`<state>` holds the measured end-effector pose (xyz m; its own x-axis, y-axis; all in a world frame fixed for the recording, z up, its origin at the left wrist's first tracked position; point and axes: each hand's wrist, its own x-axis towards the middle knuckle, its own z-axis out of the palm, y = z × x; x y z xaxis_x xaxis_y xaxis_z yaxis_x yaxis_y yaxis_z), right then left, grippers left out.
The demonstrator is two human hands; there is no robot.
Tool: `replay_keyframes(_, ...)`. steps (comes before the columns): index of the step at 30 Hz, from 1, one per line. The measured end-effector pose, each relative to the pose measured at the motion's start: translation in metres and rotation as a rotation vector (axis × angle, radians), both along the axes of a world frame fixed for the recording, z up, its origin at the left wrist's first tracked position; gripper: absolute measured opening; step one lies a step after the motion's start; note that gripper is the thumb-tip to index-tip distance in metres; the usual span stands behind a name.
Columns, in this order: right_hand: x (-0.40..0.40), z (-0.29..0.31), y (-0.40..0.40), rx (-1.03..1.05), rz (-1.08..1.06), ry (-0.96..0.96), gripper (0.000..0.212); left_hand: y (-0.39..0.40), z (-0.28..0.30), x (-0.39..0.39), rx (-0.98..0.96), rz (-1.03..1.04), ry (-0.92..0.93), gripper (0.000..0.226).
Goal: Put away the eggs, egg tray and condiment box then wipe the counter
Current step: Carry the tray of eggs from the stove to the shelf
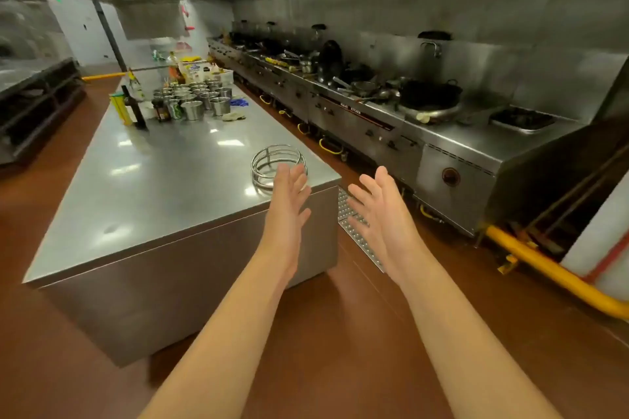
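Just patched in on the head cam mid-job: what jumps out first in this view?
Two bare hands, left hand and right hand, are raised open with palms facing each other, holding nothing, over the near corner of the steel counter. Just beyond the left hand a wire ring stand sits on that corner. At the counter's far end stands a cluster of steel cups and bottles; a wok range lines the right wall.

Counter (163, 173): plain silver-grey steel. Floor (306, 333): reddish-brown. Pipe (544, 272): yellow. Wire ring (277, 163): bright chrome. Cups (194, 99): silver steel. Wok (429, 93): black. Tall bottle (133, 109): dark. Cloth (238, 101): blue. Floor grate (354, 228): grey, dotted with perforations.
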<state>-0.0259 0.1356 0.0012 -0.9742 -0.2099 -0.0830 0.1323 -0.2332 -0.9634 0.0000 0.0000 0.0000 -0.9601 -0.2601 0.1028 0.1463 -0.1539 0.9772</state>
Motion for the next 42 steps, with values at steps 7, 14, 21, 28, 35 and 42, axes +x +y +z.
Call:
replay_keyframes(7, -0.099, -0.003, 0.085, -0.124, -0.069, -0.043, 0.064, 0.077, 0.014, -0.111, -0.13, -0.031, -0.026, 0.06)
replay_keyframes(14, -0.19, 0.01, 0.13, -0.174, -0.104, -0.034, 0.067, 0.124, 0.028, -0.199, -0.161, -0.055, 0.005, 0.061)
replay_keyframes(21, -0.284, 0.002, 0.135, -0.177, -0.141, -0.032, 0.065, 0.129, 0.01, -0.298, -0.136, -0.07, -0.004, 0.062)
replay_keyframes(28, -0.398, -0.002, 0.105, -0.085, -0.151, -0.026, 0.063, 0.1, -0.01, -0.426, -0.072, -0.095, -0.007, 0.061)
replay_keyframes(35, -0.503, 0.006, 0.088, 0.003, -0.203, 0.004, 0.064, 0.097, -0.01, -0.548, -0.025, -0.172, -0.016, 0.061)
replay_keyframes(42, -0.597, 0.003, 0.085, 0.003, -0.192, -0.006, 0.061, 0.088, -0.009, -0.638, -0.006, -0.187, -0.043, 0.065)
